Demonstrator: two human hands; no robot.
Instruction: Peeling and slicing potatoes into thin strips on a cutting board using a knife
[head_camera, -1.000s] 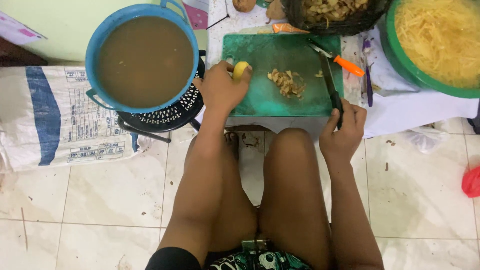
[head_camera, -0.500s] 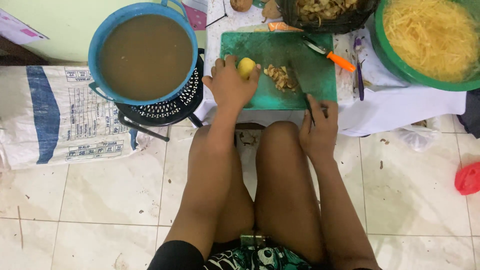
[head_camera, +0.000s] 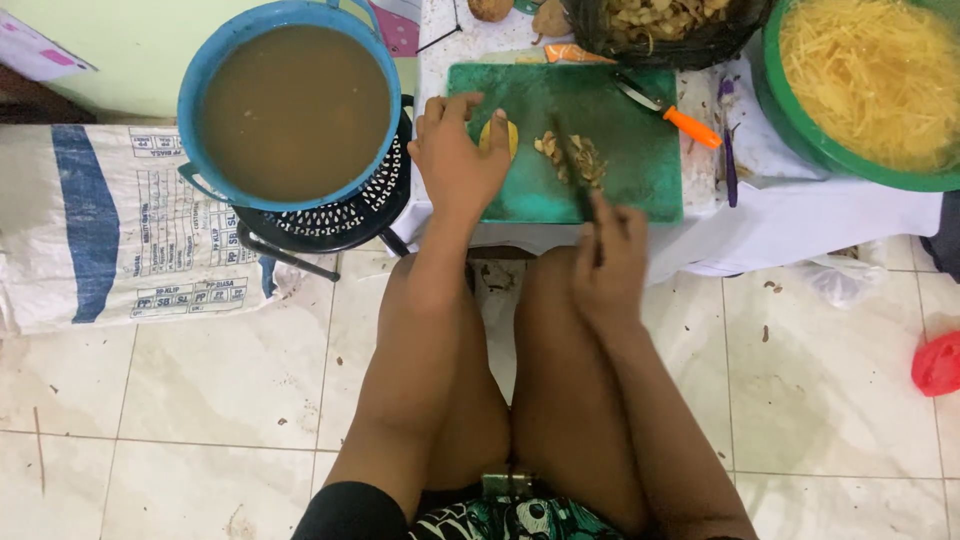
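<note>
Over the green cutting board, the left hand lay palm down near the board's left edge, its fingers curled loosely around a small yellow peeled potato and pinning it to the board. The right hand, at the board's near edge, was clenched around the handle of a dark-bladed knife. The knife's long axis ran away from the person, slightly tilted left, with its tip near the board's middle among a small heap of brown peelings. The potato lay just left of the blade, nearer the left hand. An orange-handled peeler rested on the board's right part. Left of the board stood a blue tub of brown water; right of it, a green basin of pale shreds.
</note>
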